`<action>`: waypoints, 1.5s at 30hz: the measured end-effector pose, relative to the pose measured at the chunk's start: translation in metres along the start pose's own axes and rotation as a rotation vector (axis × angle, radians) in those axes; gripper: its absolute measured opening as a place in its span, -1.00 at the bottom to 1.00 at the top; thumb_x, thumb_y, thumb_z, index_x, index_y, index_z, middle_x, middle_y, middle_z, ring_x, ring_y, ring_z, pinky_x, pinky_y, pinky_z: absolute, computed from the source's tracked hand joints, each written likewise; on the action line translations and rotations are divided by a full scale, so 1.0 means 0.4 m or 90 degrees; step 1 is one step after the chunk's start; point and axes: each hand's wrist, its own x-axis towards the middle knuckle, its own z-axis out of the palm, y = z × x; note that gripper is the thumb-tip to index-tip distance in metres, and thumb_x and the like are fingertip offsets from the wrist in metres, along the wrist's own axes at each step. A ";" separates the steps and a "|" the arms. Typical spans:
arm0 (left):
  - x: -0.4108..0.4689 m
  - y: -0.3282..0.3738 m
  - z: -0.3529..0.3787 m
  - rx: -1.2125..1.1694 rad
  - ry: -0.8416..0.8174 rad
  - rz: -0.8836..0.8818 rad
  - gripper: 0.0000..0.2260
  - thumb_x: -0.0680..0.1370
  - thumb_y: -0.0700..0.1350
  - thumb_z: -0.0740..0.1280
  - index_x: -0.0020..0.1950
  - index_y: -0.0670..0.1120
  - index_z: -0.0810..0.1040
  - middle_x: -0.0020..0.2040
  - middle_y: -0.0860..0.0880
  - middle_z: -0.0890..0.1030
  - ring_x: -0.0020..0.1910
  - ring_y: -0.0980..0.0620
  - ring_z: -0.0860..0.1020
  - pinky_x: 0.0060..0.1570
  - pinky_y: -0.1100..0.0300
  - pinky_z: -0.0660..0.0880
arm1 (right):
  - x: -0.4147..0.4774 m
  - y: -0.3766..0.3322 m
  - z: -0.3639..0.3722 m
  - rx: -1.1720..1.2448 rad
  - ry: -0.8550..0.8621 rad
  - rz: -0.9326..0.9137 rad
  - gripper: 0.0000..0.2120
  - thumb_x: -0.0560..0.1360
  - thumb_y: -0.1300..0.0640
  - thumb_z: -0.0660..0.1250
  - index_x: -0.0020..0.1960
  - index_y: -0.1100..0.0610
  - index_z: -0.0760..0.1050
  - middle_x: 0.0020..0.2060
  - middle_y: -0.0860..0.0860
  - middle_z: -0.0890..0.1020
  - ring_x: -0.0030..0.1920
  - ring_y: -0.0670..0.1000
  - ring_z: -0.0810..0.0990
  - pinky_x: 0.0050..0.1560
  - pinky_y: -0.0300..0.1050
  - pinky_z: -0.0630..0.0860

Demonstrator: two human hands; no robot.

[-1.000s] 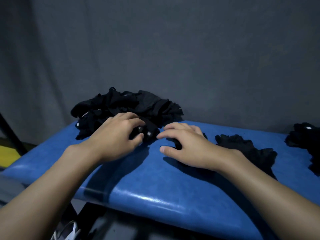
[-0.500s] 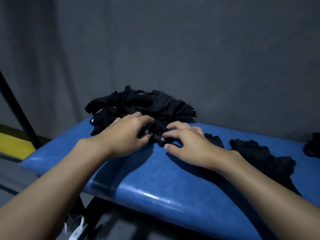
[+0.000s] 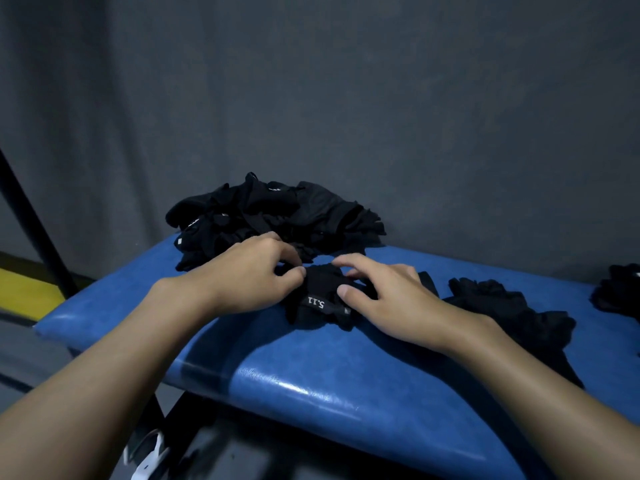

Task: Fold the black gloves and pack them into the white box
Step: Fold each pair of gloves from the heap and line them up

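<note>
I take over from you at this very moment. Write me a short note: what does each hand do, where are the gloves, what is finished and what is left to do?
Left hand: pinches the left edge of the glove with the 5.11 label.
Right hand: fingers curled on the same glove, thumb on top.
Things: that glove lies on the blue bench between the hands. A pile of black gloves lies behind them, a smaller heap to the right, and a third heap at the right edge of the view.
Done: nothing visibly packed; the white box is not in view.
Left: fold this glove, then the others, and pack them.
</note>
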 end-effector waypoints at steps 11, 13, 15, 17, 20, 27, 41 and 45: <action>0.000 -0.001 0.018 0.028 -0.081 0.004 -0.73 0.53 0.12 0.39 0.17 0.06 0.54 0.03 0.03 0.53 0.01 0.05 0.51 0.07 0.18 0.45 | 0.016 0.007 0.026 -0.072 -0.012 0.011 -0.62 0.61 -0.18 0.11 0.42 -0.26 0.28 0.26 -0.18 0.53 0.39 -0.11 0.32 0.49 0.14 -0.08; 0.002 -0.002 0.022 0.039 -0.094 0.000 -0.62 0.52 0.15 0.39 0.29 0.11 0.47 0.09 0.02 0.51 0.04 0.06 0.47 0.07 0.23 0.39 | 0.017 0.005 0.030 -0.075 0.000 0.005 -0.62 0.60 -0.15 0.18 0.40 -0.22 0.34 0.30 -0.21 0.49 0.40 -0.13 0.28 0.49 0.12 -0.08; 0.002 0.001 0.021 0.032 -0.106 -0.003 -0.60 0.52 0.15 0.39 0.33 0.11 0.47 0.10 0.04 0.56 0.04 0.08 0.48 0.06 0.24 0.39 | 0.018 0.004 0.033 -0.066 0.011 -0.004 -0.63 0.58 -0.13 0.23 0.38 -0.17 0.39 0.29 -0.24 0.47 0.39 -0.15 0.30 0.49 0.11 -0.07; 0.003 0.003 0.019 0.024 -0.110 -0.001 -0.68 0.53 0.13 0.39 0.24 0.08 0.55 0.06 0.07 0.60 0.05 0.08 0.55 0.07 0.22 0.45 | 0.018 0.006 0.033 -0.046 0.025 -0.018 -0.62 0.57 -0.09 0.27 0.38 -0.13 0.41 0.27 -0.27 0.45 0.33 -0.18 0.33 0.50 0.11 -0.04; 0.008 0.002 0.021 0.040 -0.105 0.007 -0.75 0.54 0.10 0.39 0.10 -0.02 0.64 0.02 0.03 0.57 0.00 0.06 0.55 0.03 0.19 0.47 | 0.010 0.009 0.026 -0.031 0.060 -0.040 -0.56 0.55 -0.02 0.33 0.42 -0.08 0.39 0.30 -0.28 0.38 0.12 -0.35 0.21 0.50 0.01 0.01; 0.002 0.006 0.012 -0.071 -0.015 -0.018 -0.50 0.55 0.03 0.40 0.47 0.06 0.40 0.24 0.07 0.40 0.12 0.15 0.47 0.22 0.32 0.35 | -0.005 0.025 0.016 0.039 0.096 0.003 -0.50 0.50 -0.15 0.34 0.38 -0.30 0.26 0.22 -0.29 0.36 0.27 0.00 0.34 0.38 -0.05 0.22; 0.005 0.019 0.029 0.004 -0.097 -0.021 -0.71 0.61 0.02 0.29 0.13 -0.18 0.61 0.15 -0.07 0.58 0.12 -0.04 0.55 0.16 0.05 0.47 | 0.009 0.042 0.018 -0.048 0.043 0.020 -0.68 0.60 -0.07 0.22 0.35 -0.10 0.44 0.23 -0.27 0.48 0.32 -0.17 0.37 0.49 0.07 0.00; 0.008 0.018 0.026 -0.043 -0.041 -0.038 -0.65 0.61 0.03 0.31 0.32 -0.11 0.55 0.30 0.00 0.48 0.26 0.03 0.50 0.22 0.28 0.35 | 0.005 0.032 0.009 0.021 0.080 -0.011 -0.67 0.58 -0.01 0.28 0.34 -0.09 0.47 0.16 -0.29 0.45 0.24 -0.09 0.43 0.43 0.03 0.21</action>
